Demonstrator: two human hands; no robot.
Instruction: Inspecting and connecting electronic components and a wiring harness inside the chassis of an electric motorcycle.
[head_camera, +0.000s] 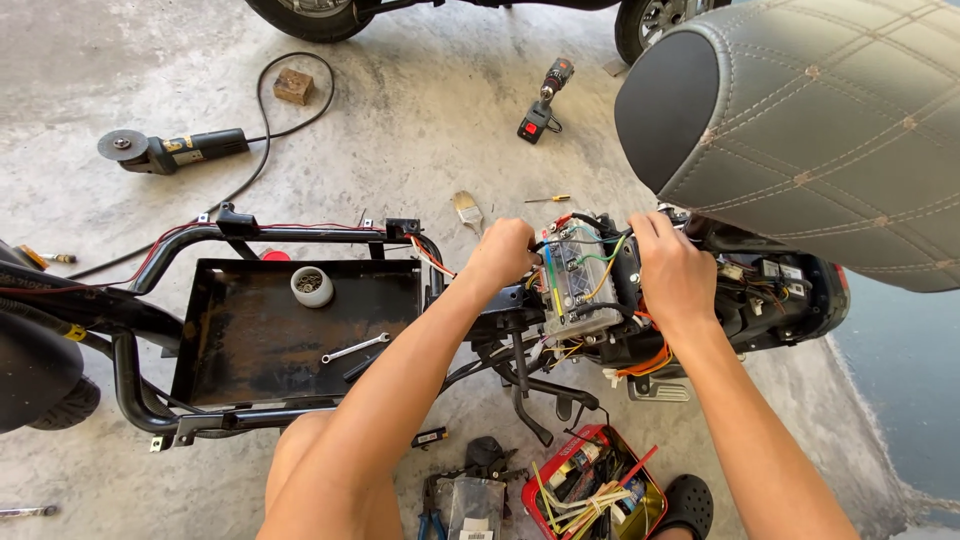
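Note:
A clear plastic box of coloured wires (580, 285) sits in the black frame of a stripped scooter (190, 240), under the raised quilted grey seat (800, 130). My left hand (503, 252) is closed against the box's left side, gripping among the wires there. My right hand (672, 268) rests on the box's right side, fingers curled over the black wiring by the top edge. What the fingertips pinch is hidden.
A rusty black tray (240, 340) holds a spanner (355, 348) and a white cup of screws (312, 286). On the concrete lie an angle grinder (170, 150), a cordless drill (545, 100), a brush (468, 212), a small screwdriver (548, 199) and a red tin of tools (595, 485).

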